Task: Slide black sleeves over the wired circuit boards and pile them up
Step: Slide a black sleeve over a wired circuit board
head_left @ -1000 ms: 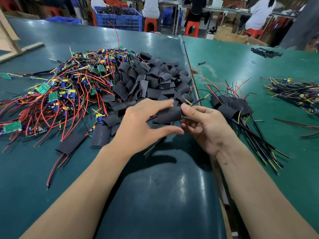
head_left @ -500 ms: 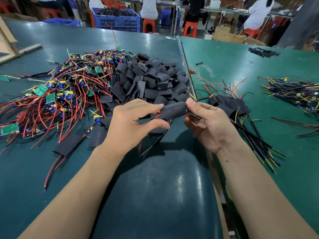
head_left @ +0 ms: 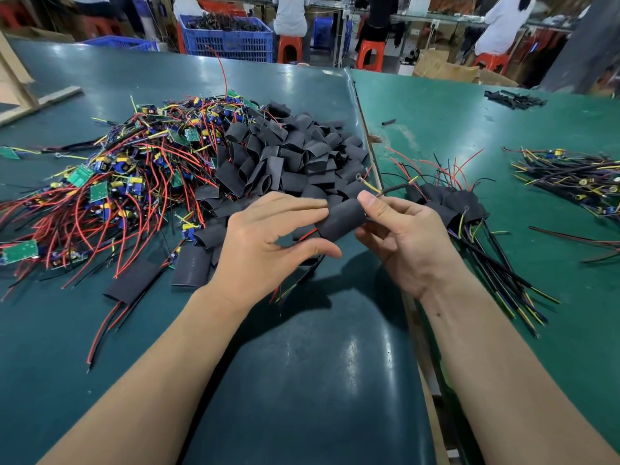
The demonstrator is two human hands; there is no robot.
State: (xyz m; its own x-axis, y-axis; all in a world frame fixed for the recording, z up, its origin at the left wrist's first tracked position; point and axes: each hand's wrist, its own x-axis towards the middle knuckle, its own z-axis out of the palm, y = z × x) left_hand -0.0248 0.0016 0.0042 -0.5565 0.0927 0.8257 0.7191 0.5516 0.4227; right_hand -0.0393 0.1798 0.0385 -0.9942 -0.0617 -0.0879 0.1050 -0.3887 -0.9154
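Across the dark green table (head_left: 100, 330) we see a tangle of wired circuit boards (head_left: 110, 193) on the left, touching a heap of black sleeves (head_left: 295, 156); a lighter green table (head_left: 486, 129) on the right carries the finished pile (head_left: 449, 203). Between them our left hand (head_left: 268, 250) pinches one sleeve (head_left: 342, 219) while our right hand (head_left: 402, 236) pinches its wire (head_left: 389, 191). Beyond stand blue crates (head_left: 228, 38), orange stools (head_left: 369, 53) and seated workers (head_left: 503, 25).
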